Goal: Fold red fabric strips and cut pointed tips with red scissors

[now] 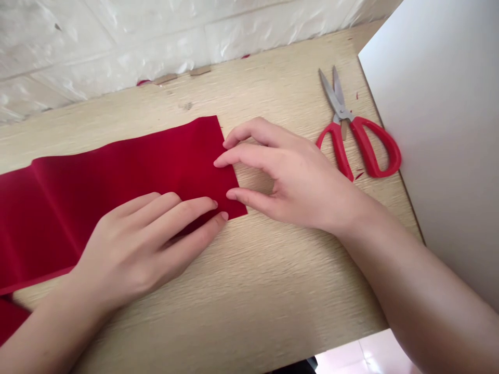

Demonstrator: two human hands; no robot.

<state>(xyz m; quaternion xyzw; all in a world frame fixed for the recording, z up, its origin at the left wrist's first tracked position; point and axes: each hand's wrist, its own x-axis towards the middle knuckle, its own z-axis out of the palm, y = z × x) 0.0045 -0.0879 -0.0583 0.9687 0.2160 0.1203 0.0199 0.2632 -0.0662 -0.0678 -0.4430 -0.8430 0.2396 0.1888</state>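
Left of the red-handled scissors, on a light wood-grain desk, a strip of red felt lies flat. Could be velvety cloth, hard to tell from this view. Its long axis runs from the left edge of the view toward the scissors, rising slightly. Its squared end faces them and stops short, bare desk between. A crease crosses the strip left of the hands.

Both hands are at that end, close but apart, neither clamped on the cloth. Left hand lies across the strip's lower edge, fingers flat on the cloth and pointing toward the right hand. Cloth under them may be slightly lifted, there's a shadow, can't tell for sure. Right hand is the nearer one to the scissors. It arches over the end edge from the scissors side, fingertips on the cloth, thumb by the lower corner, palm over bare desk.

Another red piece shows below the strip, beside the left forearm. Tiny red snips lie next to the scissors. Right of the scissors stands a white board panel. Behind them, along the desk's back edge, runs a white foam brick wall panel.
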